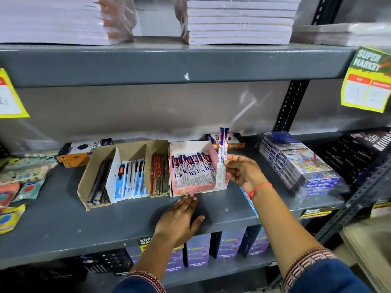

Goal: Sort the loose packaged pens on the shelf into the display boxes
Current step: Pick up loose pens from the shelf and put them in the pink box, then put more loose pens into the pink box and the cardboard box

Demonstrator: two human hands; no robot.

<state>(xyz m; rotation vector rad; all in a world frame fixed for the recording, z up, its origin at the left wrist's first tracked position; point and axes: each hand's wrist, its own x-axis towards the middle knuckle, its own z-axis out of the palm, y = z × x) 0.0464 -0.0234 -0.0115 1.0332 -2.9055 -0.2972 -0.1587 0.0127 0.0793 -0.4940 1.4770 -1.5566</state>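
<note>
My right hand [243, 172] holds a packaged pen [222, 157] upright, in a white, blue and red wrapper, at the right wall of the pink display box [196, 190]. That box holds several matching packaged pens [190, 166]. My left hand [182, 218] lies flat on the grey shelf [63, 225], fingertips touching the pink box's front edge. To the left stands a brown cardboard display box [84, 182] with three compartments: dark pens [99, 185], blue-and-white packs [131, 178] and red pens [158, 176].
Colour-pencil packs [300, 163] are stacked right of my right hand. Orange-and-black boxes [80, 153] stand behind the display boxes. Blister packs [19, 176] lie at the far left. Notebooks [239, 20] fill the shelf above; yellow price tags [368, 81] hang down.
</note>
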